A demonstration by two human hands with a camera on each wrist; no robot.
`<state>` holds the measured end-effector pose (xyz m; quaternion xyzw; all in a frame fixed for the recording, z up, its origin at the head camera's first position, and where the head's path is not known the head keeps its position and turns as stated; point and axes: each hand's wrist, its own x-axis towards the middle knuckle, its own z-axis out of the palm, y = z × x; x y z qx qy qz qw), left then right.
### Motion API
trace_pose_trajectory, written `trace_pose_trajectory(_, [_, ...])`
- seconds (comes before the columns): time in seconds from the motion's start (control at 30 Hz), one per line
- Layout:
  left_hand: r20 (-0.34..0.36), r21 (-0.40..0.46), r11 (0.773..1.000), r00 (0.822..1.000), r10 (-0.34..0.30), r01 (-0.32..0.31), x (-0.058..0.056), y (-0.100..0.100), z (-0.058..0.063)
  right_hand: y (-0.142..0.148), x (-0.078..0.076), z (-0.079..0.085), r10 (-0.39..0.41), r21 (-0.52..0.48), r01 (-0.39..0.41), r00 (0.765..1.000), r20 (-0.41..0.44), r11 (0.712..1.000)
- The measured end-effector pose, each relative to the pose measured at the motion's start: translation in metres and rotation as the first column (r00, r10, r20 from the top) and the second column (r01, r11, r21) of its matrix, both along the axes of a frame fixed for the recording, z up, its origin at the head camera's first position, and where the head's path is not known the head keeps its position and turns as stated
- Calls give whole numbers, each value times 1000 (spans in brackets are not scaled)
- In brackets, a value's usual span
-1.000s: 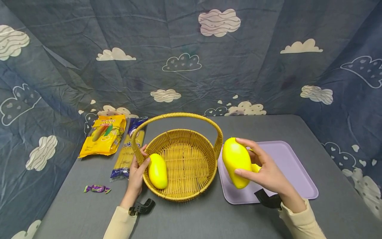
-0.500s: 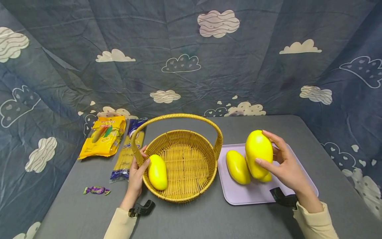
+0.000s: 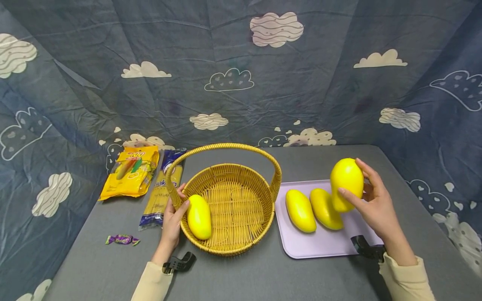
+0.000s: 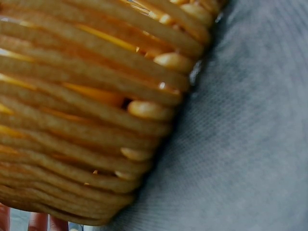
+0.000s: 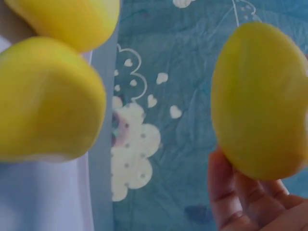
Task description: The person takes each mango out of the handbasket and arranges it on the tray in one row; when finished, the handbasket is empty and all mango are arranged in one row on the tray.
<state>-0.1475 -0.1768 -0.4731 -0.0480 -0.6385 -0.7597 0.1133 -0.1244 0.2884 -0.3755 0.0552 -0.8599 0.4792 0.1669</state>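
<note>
My left hand (image 3: 174, 221) grips the left side of a round wicker basket (image 3: 229, 251) with a tall arched handle, thumb over the rim. Inside the basket, against that side, lies a yellow mango (image 3: 199, 217). In the left wrist view the woven wall (image 4: 86, 110) fills the left, with fingertips showing at the bottom corner. Over the lilac tray (image 3: 301, 250), my right hand (image 3: 378, 205) holds another mango (image 3: 345, 184) between thumb and fingers. Two more mangoes, one on the left (image 3: 300, 211) and one beside it (image 3: 325, 209), lie on the tray.
Left of the basket lie a yellow snack bag (image 3: 132, 171) and a blue-ended pasta packet (image 3: 158, 200). A purple wrapped candy (image 3: 122, 239) is nearer the front. A dark cloth with cloud prints (image 3: 233, 108) hangs behind the grey table (image 3: 233, 280).
My right hand has moved right across the tray with its mango, uncovering the two mangoes lying there. My left hand and the basket have stayed in place.
</note>
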Motion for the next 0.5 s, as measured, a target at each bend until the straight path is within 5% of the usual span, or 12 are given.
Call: trace_pose_trajectory(0.5, [-8, 10, 1000, 1000, -3, 3, -1, 0, 0, 25, -13, -19, -129, 51, 121, 970, 205, 991])
